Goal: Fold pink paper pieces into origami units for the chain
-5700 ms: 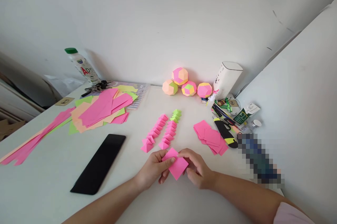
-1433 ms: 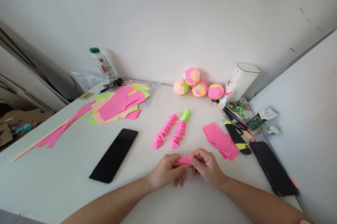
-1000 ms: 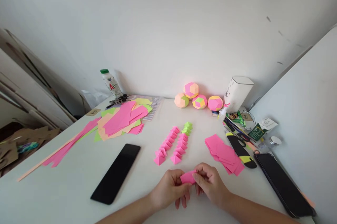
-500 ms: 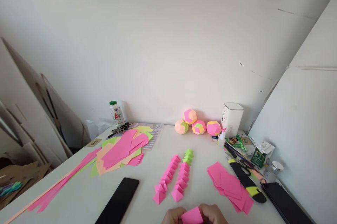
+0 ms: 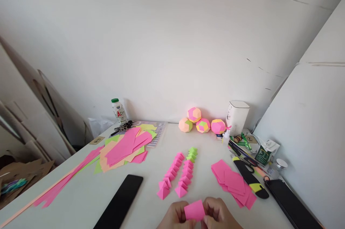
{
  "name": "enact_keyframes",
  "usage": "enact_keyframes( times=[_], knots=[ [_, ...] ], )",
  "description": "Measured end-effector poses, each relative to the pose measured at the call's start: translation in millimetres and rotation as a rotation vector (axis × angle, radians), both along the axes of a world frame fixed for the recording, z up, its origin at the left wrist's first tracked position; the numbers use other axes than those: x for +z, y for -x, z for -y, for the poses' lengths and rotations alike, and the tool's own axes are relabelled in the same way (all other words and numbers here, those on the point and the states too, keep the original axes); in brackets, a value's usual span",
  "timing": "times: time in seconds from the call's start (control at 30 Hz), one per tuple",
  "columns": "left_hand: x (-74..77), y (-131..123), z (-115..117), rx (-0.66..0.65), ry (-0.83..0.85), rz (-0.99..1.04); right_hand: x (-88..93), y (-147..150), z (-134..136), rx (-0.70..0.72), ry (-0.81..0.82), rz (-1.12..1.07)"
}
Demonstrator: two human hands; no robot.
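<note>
Between my two hands is a small pink paper piece (image 5: pixel 194 210), held up at the bottom of the head view. Its left edge is pinched by my left hand (image 5: pixel 176 215), and my right hand (image 5: pixel 217 211) grips the right edge with thumb and fingers. Beyond the hands lie two rows of folded paper units: an all-pink row (image 5: pixel 172 171) on the left, and a row on the right with pink pieces (image 5: pixel 185 177) near me and green ones (image 5: pixel 192 154) at the far end. Flat pink paper pieces (image 5: pixel 234 182) lie in a pile to the right.
Faceted paper balls (image 5: pixel 202 125) rest by the wall beside a white container (image 5: pixel 237 117). At right are a black-and-yellow cutter (image 5: pixel 249 177), a jar (image 5: pixel 278 168) and a black phone (image 5: pixel 291 202). A black slab (image 5: pixel 120 200), paper scraps (image 5: pixel 124 150) and a bottle (image 5: pixel 119 111) stand leftward.
Both hands have come higher into view with the pink paper piece, which has tilted slightly. The whole scene has shifted a little upward as the camera moved.
</note>
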State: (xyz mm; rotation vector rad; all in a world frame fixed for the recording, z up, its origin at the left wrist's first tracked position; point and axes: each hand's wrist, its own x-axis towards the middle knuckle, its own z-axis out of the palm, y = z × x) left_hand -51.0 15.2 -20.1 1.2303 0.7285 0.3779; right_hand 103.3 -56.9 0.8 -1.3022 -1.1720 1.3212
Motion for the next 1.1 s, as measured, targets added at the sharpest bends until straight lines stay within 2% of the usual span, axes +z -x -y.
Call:
enact_keyframes(
  times=[0.1, 0.2, 0.4, 0.67, 0.8, 0.93, 1.1],
  knots=[
    [7.8, -1.0, -2.8, -0.025, -0.031, 0.014, 0.1, -2.9, -1.3, -0.025, -0.063, -0.154],
    [7.6, -1.8, -2.6, -0.042, -0.027, 0.007, -1.3, -2.2, -2.0, -0.024, -0.113, -0.222],
    [0.6, -2.9, 2.7, -0.001, 0.012, 0.015, 0.0, 2.9, -0.2, 0.052, -0.056, -0.032],
    [10.3, -3.3, 0.4, 0.053, 0.044, 0.046, 6.0, 2.8, -1.1, -0.035, -0.032, -0.052],
    [2.3, -1.7, -4.7, 0.043, 0.078, 0.130, 0.0, 0.7, -3.8, -0.076, -0.053, -0.083],
    [-7.2, -1.4, -7.2, 0.049, 0.203, 0.256, -4.0, 0.2, -5.0, -0.085, -0.082, -0.043],
    [-9.6, -0.8, -8.5, -0.005, 0.209, 0.236, 2.4, 5.0, -3.7, -0.062, -0.085, 0.088]
  ],
)
